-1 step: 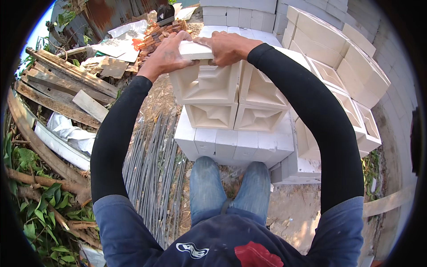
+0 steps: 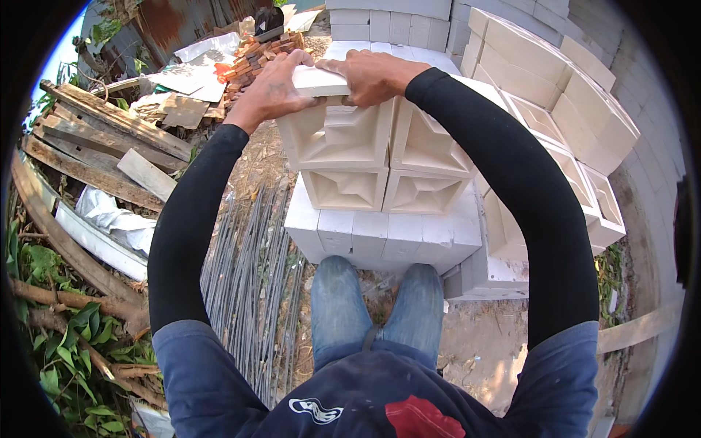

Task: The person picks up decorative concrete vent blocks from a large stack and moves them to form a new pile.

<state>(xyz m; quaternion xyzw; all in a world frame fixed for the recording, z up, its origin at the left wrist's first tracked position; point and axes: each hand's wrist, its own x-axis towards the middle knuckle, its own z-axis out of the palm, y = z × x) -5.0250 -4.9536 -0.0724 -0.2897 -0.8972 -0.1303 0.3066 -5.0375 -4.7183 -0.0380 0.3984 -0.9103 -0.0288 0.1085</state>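
Both hands grip a white block (image 2: 320,83) at the far end of a stack of cream-coloured ventilation blocks (image 2: 345,189). My left hand (image 2: 272,89) is closed round its left side, thumb on top and fingers under the edge. My right hand (image 2: 376,77) pinches the right side, its thumb and fingers near the top face. Only the white block's top and near edge show; the rest is hidden by the hands. The stacked blocks have recessed, angular faces turned toward me. They stand on a row of smooth white solid blocks (image 2: 369,235) just in front of my knees.
More ventilation blocks (image 2: 566,171) are piled at the right, near a grey block wall (image 2: 661,139). Thin steel bars (image 2: 244,270) lie along the ground at the left. Beyond them are wooden planks (image 2: 109,124), leafy branches (image 2: 73,343) and a heap of red bricks (image 2: 259,62).
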